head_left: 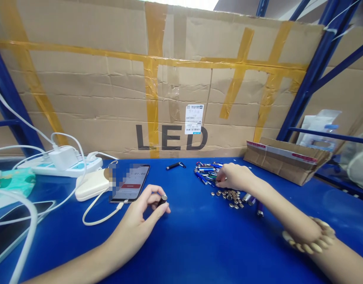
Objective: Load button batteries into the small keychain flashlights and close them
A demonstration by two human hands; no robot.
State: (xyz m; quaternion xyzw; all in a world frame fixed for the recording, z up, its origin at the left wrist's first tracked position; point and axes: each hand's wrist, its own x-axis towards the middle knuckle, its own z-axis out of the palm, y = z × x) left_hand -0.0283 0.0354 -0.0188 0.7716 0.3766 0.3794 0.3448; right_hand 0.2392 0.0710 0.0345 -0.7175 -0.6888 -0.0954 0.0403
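Left fingers (157,215): mine are curled nearly closed, pinching a small black cylinder (161,202) between thumb and the others.
Held piece: short, with a round silvery top; whether this is a separate disc, I cannot tell.
Right fingers (222,181): bent close together at the edge of metal tubes (202,170); whether they grip one, I cannot tell.
Tubes: shiny, thin, many blue or silver, heaped mostly left of my right fingers.
Silvery discs (231,195): flat, round, scattered loosely just nearer to me than those fingers.
Carton (276,159): open, of brown cardboard, right of my right fingers; its inside is hidden.
Bench (196,240): smooth, glossy blue, below my fingers.
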